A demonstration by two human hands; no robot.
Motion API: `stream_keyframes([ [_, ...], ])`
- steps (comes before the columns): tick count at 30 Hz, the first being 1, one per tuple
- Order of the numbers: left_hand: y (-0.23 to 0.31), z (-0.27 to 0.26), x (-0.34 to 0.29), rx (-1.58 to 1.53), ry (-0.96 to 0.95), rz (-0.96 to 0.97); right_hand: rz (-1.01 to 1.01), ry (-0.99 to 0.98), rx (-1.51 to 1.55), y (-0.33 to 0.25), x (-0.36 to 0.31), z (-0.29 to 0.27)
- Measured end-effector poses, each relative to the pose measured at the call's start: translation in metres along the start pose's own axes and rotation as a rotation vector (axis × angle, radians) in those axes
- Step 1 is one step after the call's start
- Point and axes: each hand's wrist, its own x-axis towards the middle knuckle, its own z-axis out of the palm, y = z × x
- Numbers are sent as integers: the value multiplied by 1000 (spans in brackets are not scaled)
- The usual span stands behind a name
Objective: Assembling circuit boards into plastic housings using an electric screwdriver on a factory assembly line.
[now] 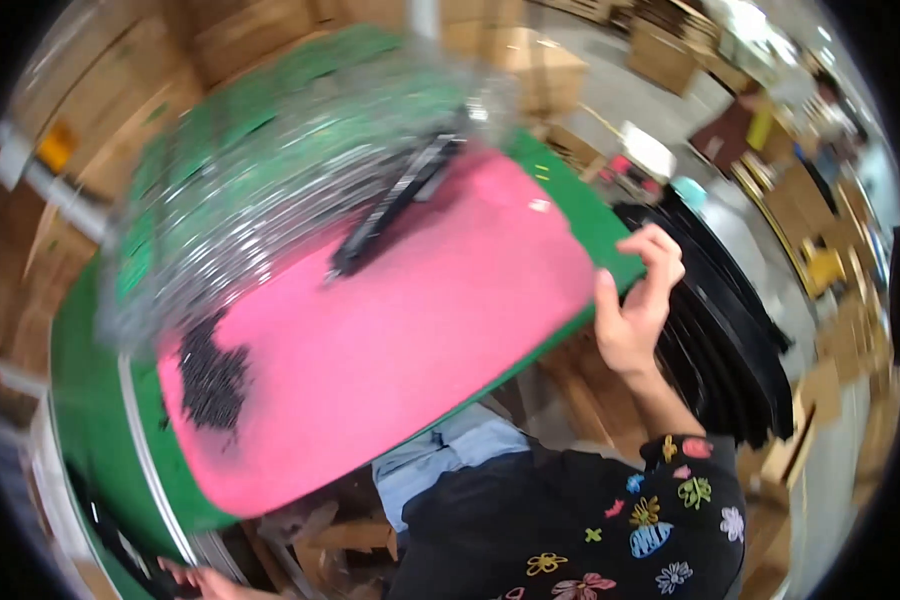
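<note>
My right hand (642, 300) is raised at the right corner of the green table (595, 225), its thumb and bent fingers apart and nothing visible between them. At the lower left, my left hand (208, 580) is partly cut off by the picture's edge. Its blurred fingers are beside a long black part (120, 540), and I cannot make out a grip. A pink mat (400, 340) covers much of the table. On it lie a heap of small black screws (210, 375) and a black electric screwdriver (395, 205) with its bit pointing towards me.
Clear plastic bags (260, 210) pile up along the table's far side. Long black curved parts (720, 320) are stacked to my right. Cardboard boxes (100, 90) stand behind the table, and others (805, 205) lie farther off at the right. A silver rail (150, 450) crosses the table's left part.
</note>
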Motion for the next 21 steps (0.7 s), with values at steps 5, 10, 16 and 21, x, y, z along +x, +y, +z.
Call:
stream_keyframes([
  [5,-4,-15,16,232,-33,-18,-81,-59,-459,59,28,-57],
  [10,-47,29,-3,195,-285,-398,354,-393,-1066,142,27,-133],
  [16,-147,109,-84,1034,-399,55,701,-805,-846,152,16,-143],
  [21,-199,104,-106,1026,-800,-96,671,-896,-897,141,1,-143],
])
